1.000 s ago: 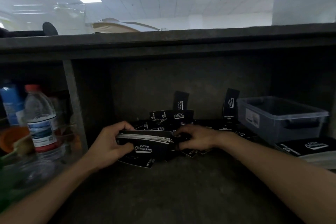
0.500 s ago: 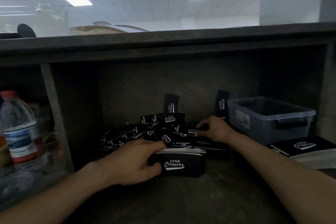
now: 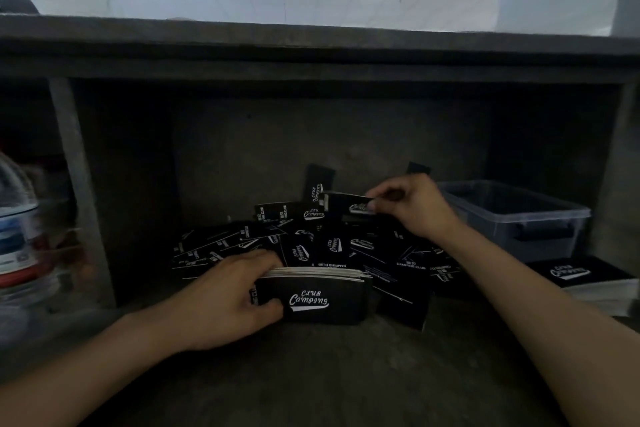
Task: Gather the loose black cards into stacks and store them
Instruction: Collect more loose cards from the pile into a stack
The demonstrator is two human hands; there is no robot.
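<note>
Where the head camera looks: a dark shelf [image 3: 311,374] bay.
Left hand [image 3: 221,302]: curled round the stack [image 3: 311,302], thumb on its front, fingers over its top edge.
Stack: on edge at the pile's [image 3: 408,263] 6 o'clock.
Right hand [image 3: 415,208]: pinching one card [image 3: 346,204] by its end, above the pile's 1 o'clock.
Pile: loose cards strewn mid-shelf.
Bin [image 3: 512,215]: at the pile's 3 o'clock.
Bottle [image 3: 17,229]: blurred, at 9 o'clock.

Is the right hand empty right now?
No, the right hand pinches one black card held above the loose pile, while the left hand grips the stack.
</note>
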